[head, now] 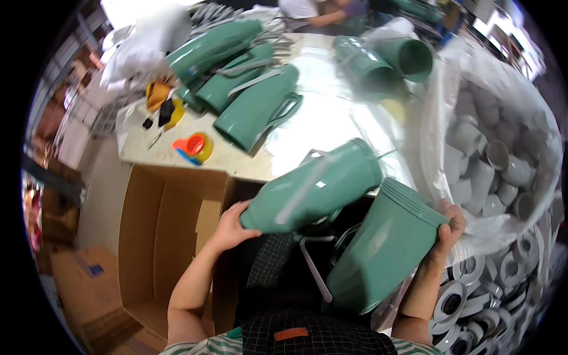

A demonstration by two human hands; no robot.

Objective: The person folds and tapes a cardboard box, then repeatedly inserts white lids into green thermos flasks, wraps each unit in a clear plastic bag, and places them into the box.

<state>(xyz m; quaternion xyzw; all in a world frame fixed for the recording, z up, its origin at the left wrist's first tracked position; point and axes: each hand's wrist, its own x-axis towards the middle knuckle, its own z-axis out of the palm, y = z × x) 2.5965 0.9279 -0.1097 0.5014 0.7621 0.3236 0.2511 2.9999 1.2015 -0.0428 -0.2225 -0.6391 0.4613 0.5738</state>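
My left hand (234,225) grips the narrower end of a green plastic pitcher-like container (315,191), which lies tilted across the table's front edge with a pale grey strap along its side. With my right hand (451,224) I hold the ribbed rim of a second green plastic container (386,248), slanted over my lap, its rim end upward. A thin grey handle (316,268) sticks out beside its lower end. Several similar green containers (262,106) lie at the back left of the table, and two more (415,60) are at the back right.
An open cardboard box (173,244) stands at my left. At the right are a plastic-lined sack (437,128) of grey plastic cups and a pile of grey ring-shaped parts (450,301). Tape rolls (204,148) lie on the table (248,166). Another person (328,17) is across it.
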